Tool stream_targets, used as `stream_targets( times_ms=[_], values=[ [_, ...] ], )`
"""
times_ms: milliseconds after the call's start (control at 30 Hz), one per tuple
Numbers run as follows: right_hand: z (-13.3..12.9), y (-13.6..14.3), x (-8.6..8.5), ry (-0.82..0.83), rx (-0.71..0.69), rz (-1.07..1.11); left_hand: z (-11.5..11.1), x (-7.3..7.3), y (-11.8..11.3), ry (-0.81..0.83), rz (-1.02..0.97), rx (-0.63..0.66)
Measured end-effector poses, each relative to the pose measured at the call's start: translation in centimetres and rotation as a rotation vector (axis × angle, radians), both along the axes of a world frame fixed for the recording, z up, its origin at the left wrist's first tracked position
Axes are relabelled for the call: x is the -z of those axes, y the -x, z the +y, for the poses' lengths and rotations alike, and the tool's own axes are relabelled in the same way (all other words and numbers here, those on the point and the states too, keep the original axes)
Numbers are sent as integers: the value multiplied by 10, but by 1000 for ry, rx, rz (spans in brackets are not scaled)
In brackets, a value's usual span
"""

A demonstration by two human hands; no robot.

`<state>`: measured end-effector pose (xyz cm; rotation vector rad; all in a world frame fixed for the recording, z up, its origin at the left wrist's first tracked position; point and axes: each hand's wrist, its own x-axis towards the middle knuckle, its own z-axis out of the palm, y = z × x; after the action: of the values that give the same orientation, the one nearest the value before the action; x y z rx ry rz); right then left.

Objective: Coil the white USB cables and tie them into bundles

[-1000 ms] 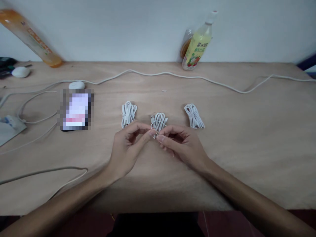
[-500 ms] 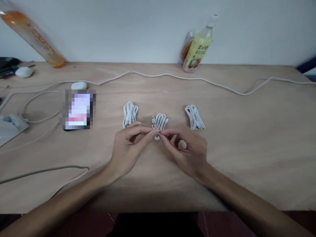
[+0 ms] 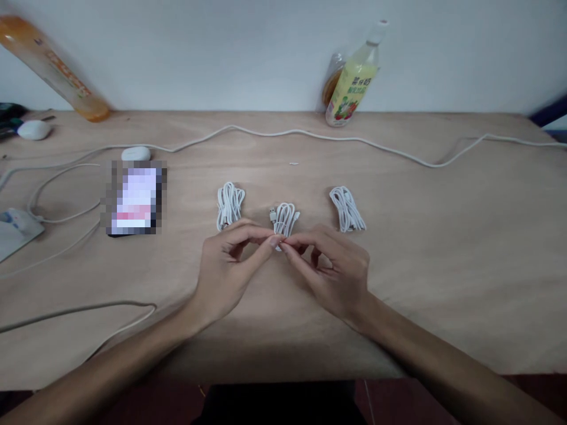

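A coiled white USB cable (image 3: 286,218) lies in the middle of the table, its USB plug (image 3: 272,214) sticking out on the left. At the near end of this coil, my left hand (image 3: 230,265) pinches a thin white twist tie between thumb and index finger. From the other side my right hand (image 3: 334,265) pinches the same tie, fingertips almost touching those of the left. Most of the tie is hidden by the fingers. Beyond my left hand rests another white cable bundle (image 3: 230,203), and a third bundle (image 3: 348,208) is beyond my right hand.
A short white strip (image 3: 293,163) lies behind the coils. A long white cord (image 3: 301,133) crosses the table. Left are a phone (image 3: 136,198), a white case (image 3: 136,154) and an orange-capped bottle (image 3: 57,68). A yellow-labelled bottle (image 3: 354,82) stands against the wall.
The whole view has shifted slightly. Both hands stay pinched at the coil, and the small loop of tie that stood out by the fingertips has drawn in closer to the cable.
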<state>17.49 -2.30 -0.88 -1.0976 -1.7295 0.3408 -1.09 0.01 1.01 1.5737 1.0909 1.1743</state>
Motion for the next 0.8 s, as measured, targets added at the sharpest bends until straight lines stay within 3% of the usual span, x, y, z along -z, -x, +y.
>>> stream_targets(
  times_ms=[800],
  values=[
    [1, 1, 1, -60, -10, -9, 0, -2, 0, 68, -30, -33]
  ],
)
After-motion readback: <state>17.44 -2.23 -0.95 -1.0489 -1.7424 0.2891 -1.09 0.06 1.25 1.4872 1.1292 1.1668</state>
